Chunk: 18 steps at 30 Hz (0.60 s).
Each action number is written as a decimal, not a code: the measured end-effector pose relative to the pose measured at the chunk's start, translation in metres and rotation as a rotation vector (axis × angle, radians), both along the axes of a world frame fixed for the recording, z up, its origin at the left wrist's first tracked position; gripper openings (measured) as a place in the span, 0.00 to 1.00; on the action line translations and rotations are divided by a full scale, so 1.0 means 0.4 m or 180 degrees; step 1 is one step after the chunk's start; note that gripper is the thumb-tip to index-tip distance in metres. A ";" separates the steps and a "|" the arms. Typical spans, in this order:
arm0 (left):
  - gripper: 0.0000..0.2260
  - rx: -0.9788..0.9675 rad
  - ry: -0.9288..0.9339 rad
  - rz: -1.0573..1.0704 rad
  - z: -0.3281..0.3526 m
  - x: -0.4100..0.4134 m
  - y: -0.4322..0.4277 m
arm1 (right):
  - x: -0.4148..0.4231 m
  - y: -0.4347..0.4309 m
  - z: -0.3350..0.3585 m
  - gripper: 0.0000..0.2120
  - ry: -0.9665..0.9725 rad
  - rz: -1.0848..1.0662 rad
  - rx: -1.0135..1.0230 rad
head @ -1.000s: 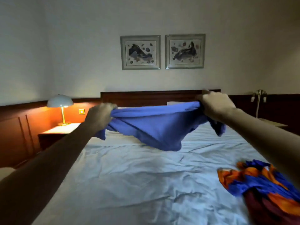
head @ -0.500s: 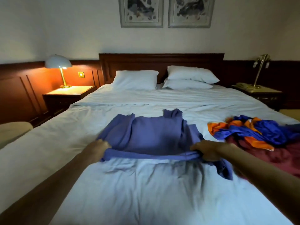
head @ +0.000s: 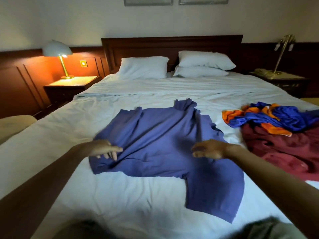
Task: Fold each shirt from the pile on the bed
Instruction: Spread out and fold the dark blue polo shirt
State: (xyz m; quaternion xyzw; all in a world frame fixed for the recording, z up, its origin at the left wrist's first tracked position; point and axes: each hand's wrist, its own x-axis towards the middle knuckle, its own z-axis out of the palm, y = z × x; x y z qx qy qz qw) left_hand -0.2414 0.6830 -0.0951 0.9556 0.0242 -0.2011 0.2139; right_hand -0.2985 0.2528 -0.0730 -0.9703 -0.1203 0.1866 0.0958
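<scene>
A plain blue shirt [head: 160, 140] lies spread and rumpled on the white bed [head: 120, 195], one part trailing toward me at the lower right. My left hand [head: 105, 149] hovers over its left edge with fingers apart, touching or just above the cloth. My right hand [head: 209, 150] is open above the shirt's right part, holding nothing. To the right sits the pile: a blue-and-orange shirt [head: 269, 118] on top of a dark red shirt [head: 284, 150].
Three white pillows [head: 143, 67] rest against the dark wooden headboard [head: 170, 44]. A lit lamp [head: 59, 54] stands on the left nightstand [head: 72, 85]. A brass lamp [head: 283, 49] and a phone sit on the right nightstand. A beige seat edge [head: 15, 123] shows at left.
The blue shirt went from held up in the air to laid flat on the bed. Both hands have let go of it and opened, and my view tilted down.
</scene>
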 end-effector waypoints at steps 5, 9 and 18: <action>0.21 -0.0287 -0.0993 0.1009 -0.099 0.001 0.060 | -0.007 0.020 -0.194 0.56 0.0065 -0.0168 0.0205; 0.45 -0.1329 -0.1178 0.1430 -0.286 0.107 0.192 | 0.023 0.035 -0.278 0.53 -0.0327 -0.0464 -0.0045; 0.09 -0.2832 -0.0812 0.1145 -0.060 -0.003 0.044 | 0.050 0.044 -0.297 0.50 -0.0517 -0.0608 -0.0056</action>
